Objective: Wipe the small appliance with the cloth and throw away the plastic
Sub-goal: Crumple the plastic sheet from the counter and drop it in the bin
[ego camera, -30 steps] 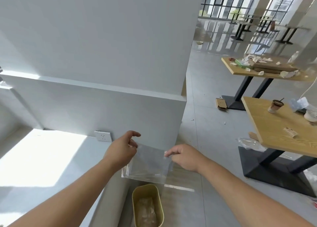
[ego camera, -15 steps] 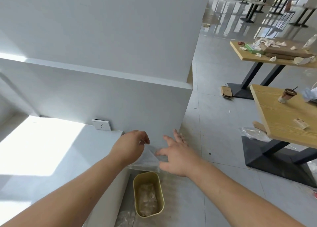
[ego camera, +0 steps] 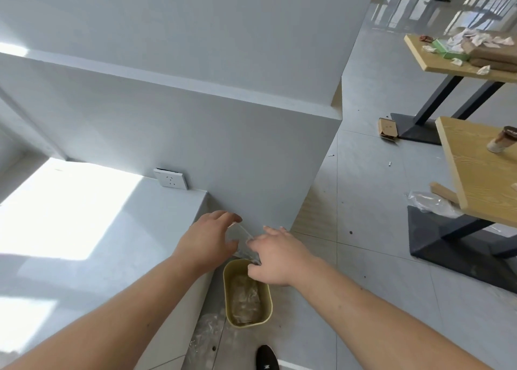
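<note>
1. Nearest, a black shoe (ego camera: 267, 359) stands on the floor tiles, just short of the bin (ego camera: 270, 304). The bin sits at the foot of the counter (ego camera: 126, 243) and already holds crumpled clear wrap. A loose piece of wrap (ego camera: 205, 333) lies on the floor beside it.
2. Above the bin's far end, the plastic sheet (ego camera: 242, 243) is bunched between both hands. The left hand (ego camera: 207, 241) grips it, with fingers bent over its top edge. The right hand (ego camera: 277, 257) has its fingers loosely spread and presses the sheet from the other side.
3. The step in hand looks like the throwing away. To do it well, squeeze the sheet into a tight wad so it cannot spring open. Then bring it over the middle of the bin's mouth, lower it close and let go. A light sheet dropped from high may drift onto the floor.
4. Further off, a socket (ego camera: 170, 178) sits on the wall behind the counter. No appliance or cloth is in view.
5. Farthest, a wooden table (ego camera: 475, 173) carries a cup (ego camera: 502, 143).
6. A second ago the sheet hung flat, stretched by its top corners. Since then the hands have closed together, crumpling it, and dropped nearer the bin. The view has tipped down, so the shoe now shows.
</note>
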{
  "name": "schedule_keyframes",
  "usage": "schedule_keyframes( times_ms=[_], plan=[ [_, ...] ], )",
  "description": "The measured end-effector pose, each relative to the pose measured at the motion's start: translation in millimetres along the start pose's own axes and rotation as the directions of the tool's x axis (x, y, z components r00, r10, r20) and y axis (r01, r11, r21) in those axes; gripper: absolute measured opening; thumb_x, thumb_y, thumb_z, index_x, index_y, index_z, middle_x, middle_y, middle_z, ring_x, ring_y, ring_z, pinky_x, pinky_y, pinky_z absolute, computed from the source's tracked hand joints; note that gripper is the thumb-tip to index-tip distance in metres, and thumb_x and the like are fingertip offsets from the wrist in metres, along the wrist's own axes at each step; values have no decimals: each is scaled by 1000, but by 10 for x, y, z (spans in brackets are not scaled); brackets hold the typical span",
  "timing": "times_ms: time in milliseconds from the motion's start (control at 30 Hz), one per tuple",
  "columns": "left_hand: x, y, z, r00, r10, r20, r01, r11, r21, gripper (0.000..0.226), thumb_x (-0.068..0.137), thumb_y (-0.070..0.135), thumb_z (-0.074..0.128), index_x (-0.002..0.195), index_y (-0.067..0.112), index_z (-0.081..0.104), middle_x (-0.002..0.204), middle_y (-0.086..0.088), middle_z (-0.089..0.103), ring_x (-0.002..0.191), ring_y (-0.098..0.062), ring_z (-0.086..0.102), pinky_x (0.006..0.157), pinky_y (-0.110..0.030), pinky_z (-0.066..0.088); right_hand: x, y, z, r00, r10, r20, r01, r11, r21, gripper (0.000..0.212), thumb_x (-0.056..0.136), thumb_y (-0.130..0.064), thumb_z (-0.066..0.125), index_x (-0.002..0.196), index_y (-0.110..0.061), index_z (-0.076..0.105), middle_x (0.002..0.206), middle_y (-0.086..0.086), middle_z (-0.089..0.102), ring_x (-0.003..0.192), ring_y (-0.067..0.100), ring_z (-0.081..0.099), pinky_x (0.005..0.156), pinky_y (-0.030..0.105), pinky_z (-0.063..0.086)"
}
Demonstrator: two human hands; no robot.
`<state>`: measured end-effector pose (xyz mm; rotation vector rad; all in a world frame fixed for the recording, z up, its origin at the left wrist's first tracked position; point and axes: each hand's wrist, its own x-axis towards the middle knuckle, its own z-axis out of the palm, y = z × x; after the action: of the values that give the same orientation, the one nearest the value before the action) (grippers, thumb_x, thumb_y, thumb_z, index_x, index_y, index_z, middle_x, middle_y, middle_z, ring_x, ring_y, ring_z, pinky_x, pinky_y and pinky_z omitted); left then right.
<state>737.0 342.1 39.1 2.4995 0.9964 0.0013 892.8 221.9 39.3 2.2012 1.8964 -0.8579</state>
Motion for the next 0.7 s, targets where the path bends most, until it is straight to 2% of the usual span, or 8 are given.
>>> schedule_keyframes(
  times_ms=[133,300,467,700],
  plan=[
    [-26,-220,157,999,-49,5,49,998,44,69,89,55,65,153,38,46,164,9,43,149,-19,40,120,-39,39,122,-16,148,999,22,41,-22,1000,-5,82,87,-57,46,160,-21,38,164,6,45,159,31,23,130,56,14],
    [-36,-530,304,992,-122,8,121,988,100,89,85,77,54,162,42,26,176,5,17,162,-23,16,132,-48,18,284,-51,290,997,32,67,-34,999,28,83,87,-58,46,161,-20,37,166,6,41,159,31,23,130,54,14],
    [-50,-814,420,984,-178,-8,178,976,128,92,86,79,48,164,43,17,178,5,3,164,-23,2,132,-50,6,425,-81,377,994,55,95,-61,996,61,86,84,-59,46,160,-20,38,166,6,41,159,31,24,130,52,15],
    [-105,-1201,651,976,-218,3,213,956,200,91,88,77,42,166,43,9,178,2,-6,164,-26,-7,132,-56,2,638,-82,547,985,84,148,-94,994,63,88,85,-61,45,162,-19,34,168,5,38,159,30,22,130,52,14]
  ],
)
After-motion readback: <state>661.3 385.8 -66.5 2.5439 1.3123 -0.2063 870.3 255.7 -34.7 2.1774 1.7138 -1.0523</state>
